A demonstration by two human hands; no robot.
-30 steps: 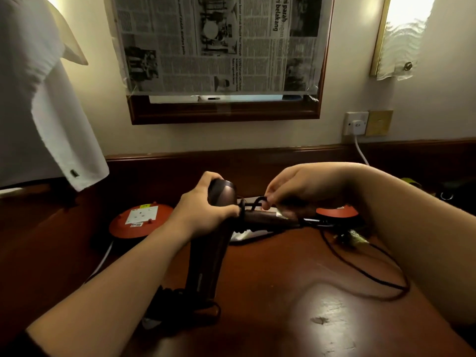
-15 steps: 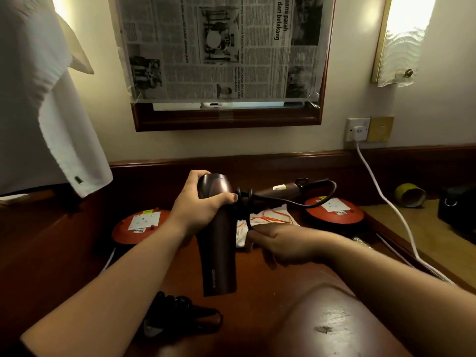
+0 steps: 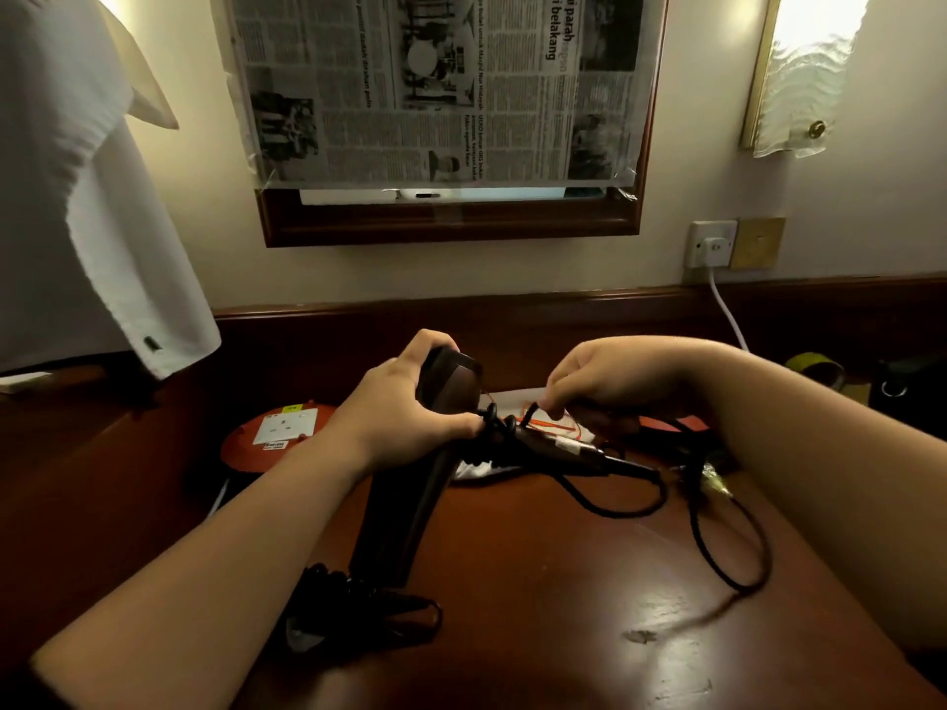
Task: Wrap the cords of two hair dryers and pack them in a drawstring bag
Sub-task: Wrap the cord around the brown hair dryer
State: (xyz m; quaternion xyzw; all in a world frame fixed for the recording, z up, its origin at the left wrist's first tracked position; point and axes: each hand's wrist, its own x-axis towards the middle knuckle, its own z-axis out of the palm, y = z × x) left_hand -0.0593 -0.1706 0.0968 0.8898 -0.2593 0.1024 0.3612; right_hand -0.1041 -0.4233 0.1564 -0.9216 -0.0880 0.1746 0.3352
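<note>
A dark brown hair dryer (image 3: pixel 410 494) hangs above the wooden desk, barrel pointing down toward me, handle (image 3: pixel 553 445) sticking out to the right. My left hand (image 3: pixel 405 407) grips the top of its body, thumb pressing cord turns at the handle's base. My right hand (image 3: pixel 610 381) pinches the black cord (image 3: pixel 717 556) just above the handle; the slack loops over the desk on the right. A second black dryer (image 3: pixel 353 612) with its cord lies on the desk beneath my left forearm. A white drawstring bag (image 3: pixel 543 427) with orange cords lies behind the handle, partly hidden.
Two red round discs (image 3: pixel 271 443) with white labels sit at the back of the desk (image 3: pixel 538 607). A white cable (image 3: pixel 725 310) runs down from the wall socket (image 3: pixel 712 244). A white shirt (image 3: pixel 77 197) hangs at the left. A yellow-green roll (image 3: pixel 815 366) lies at far right.
My right hand rose from under the handle to above it, carrying the cord over for another turn. The slack cord dropped back onto the desk. The dryer barrel tilted down-left.
</note>
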